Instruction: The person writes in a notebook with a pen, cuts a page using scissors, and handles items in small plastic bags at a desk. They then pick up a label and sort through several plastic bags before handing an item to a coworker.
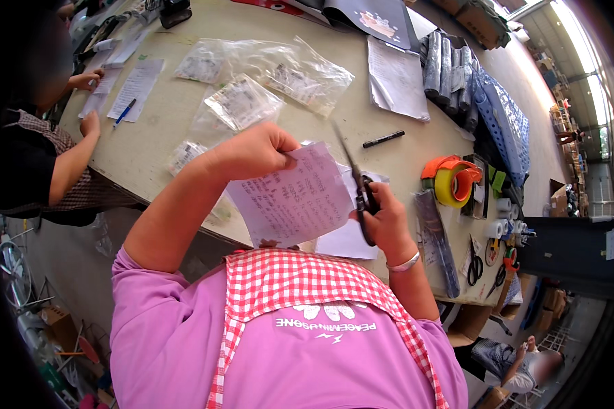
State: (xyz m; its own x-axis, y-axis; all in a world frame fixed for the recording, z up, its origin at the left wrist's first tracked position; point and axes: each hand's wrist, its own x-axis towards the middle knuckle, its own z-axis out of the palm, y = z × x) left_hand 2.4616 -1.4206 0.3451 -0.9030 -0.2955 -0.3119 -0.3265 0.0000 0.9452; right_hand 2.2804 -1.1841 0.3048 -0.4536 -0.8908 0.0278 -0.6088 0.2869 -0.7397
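My left hand [262, 148] pinches the upper edge of a handwritten sheet of paper [290, 198], which hangs tilted in front of my apron. In my right hand [387, 221] is a pair of black-handled scissors [363, 194], its blades pointing up and away from me beside the sheet's right edge. Whether the blades touch the paper, I cannot tell. Under and behind the sheet lies more white paper [348, 240] on the table. Just beyond my left hand are clear plastic bags [242, 102] with printed papers inside. A black marker [383, 139] lies past the scissors.
Rolls of orange and yellow tape [452, 185] stand at the table's right, near spare scissors [475, 266] and a long plastic-wrapped pack [436, 238]. Dark rolled packs [447, 71] and a paper stack [397, 78] lie at the back. A co-worker's hand [89, 80] rests on papers at left, near a blue pen [124, 113].
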